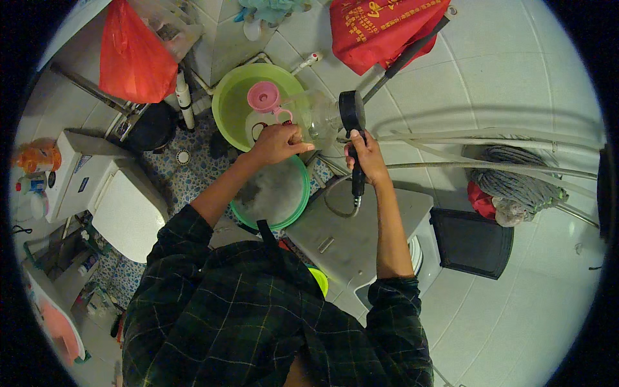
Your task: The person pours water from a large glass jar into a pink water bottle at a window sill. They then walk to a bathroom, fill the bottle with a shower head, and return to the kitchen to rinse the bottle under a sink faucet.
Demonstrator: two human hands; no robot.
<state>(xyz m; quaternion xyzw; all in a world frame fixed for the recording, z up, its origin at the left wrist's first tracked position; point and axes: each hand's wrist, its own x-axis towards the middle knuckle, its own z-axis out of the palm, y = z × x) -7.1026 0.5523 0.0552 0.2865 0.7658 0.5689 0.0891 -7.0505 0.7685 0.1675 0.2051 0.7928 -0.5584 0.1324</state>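
My right hand grips the handle of a black shower head, its face turned towards the mouth of a clear plastic bottle. The bottle lies on its side above a yellow-green basin. My left hand is closed at the bottle's near side, by a dark red and black loop handle; its exact hold is partly hidden. A pink funnel sits just beyond that hand. Nearer me, below the left wrist, stands a green-rimmed tub of cloudy, sudsy water.
A grey-topped washing machine stands at the right, under the looping shower hose. On the left are a white toilet and a black bin. Red bags hang above. A grey mop head hangs on the right wall.
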